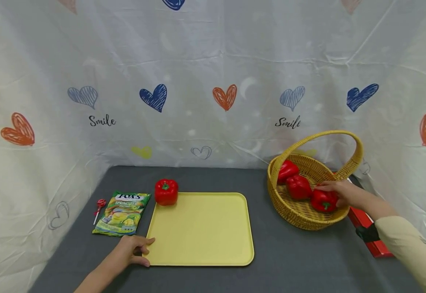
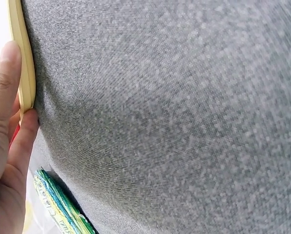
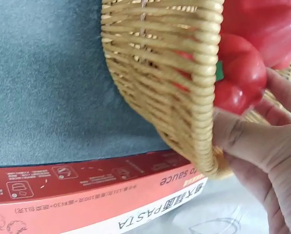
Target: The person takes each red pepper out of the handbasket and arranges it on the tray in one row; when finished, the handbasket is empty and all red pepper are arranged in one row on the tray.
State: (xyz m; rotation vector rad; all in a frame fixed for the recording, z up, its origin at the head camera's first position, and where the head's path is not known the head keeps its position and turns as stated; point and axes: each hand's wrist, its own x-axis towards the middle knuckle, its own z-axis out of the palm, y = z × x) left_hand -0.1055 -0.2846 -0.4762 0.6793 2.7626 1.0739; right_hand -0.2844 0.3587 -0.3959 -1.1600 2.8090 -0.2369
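My left hand [image 1: 130, 250] holds the yellow tray [image 1: 198, 230] at its near left corner; in the left wrist view, thumb and fingers lie against the tray's rim [image 2: 26, 73]. On the right, my right hand [image 1: 344, 193] reaches into a wicker basket [image 1: 290, 213] and grips a red bell pepper [image 1: 322, 201]. The right wrist view has that pepper [image 3: 240, 73] behind the basket's rim, with fingers and thumb around it. Two more red peppers [image 1: 298, 187] lie in the basket. Another red bell pepper [image 1: 166, 192] sits at the tray's far left corner.
A green and yellow Fox's candy bag [image 1: 123, 213] lies left of the tray, with a red lollipop [image 1: 101, 205] beside it. A red pasta box [image 1: 370, 234] lies right of the basket, partly under the right forearm. A white curtain with printed hearts hangs behind the table.
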